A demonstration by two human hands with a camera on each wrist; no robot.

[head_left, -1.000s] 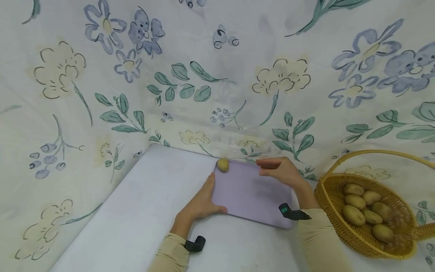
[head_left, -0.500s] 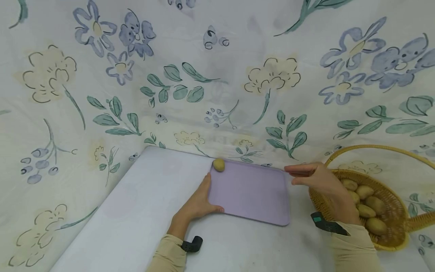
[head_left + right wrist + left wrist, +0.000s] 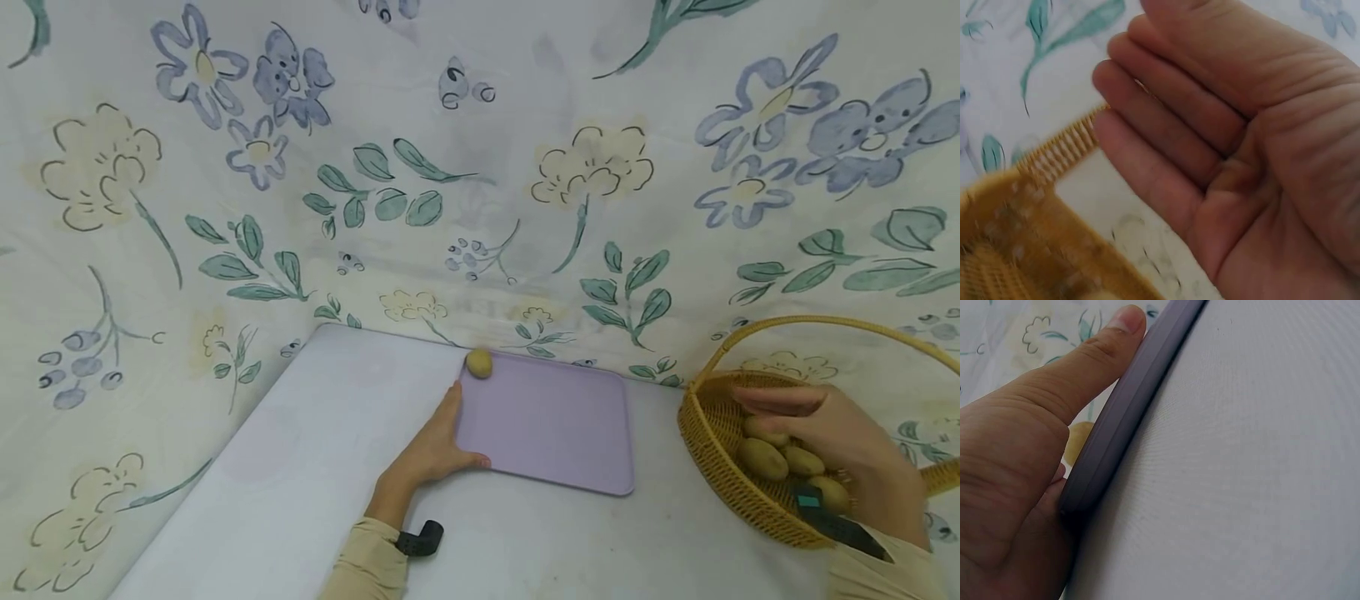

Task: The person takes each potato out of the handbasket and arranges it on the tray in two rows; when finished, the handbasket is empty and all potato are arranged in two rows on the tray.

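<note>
A lilac rectangular tray (image 3: 551, 421) lies on the white table, with one potato (image 3: 479, 363) on its far left corner. My left hand (image 3: 431, 446) rests against the tray's near left corner, fingers along the left side and thumb on the near edge. In the left wrist view, the thumb of my left hand (image 3: 1054, 394) lies straight along the tray's rim (image 3: 1125, 412). Over the wicker basket (image 3: 727, 479) at the right is my right hand (image 3: 840, 429), above several potatoes (image 3: 763, 459). The right wrist view shows the palm of my right hand (image 3: 1210, 137) bare, fingers loosely extended.
The basket's tall arched handle (image 3: 832, 319) rises behind the right hand. A floral cloth (image 3: 480, 167) hangs along the back and left of the white table (image 3: 337, 400).
My right hand has moved right, from above the tray to over the basket. The left hand stays at the tray's corner, and the potato on the tray has not moved. The head view has shifted slightly.
</note>
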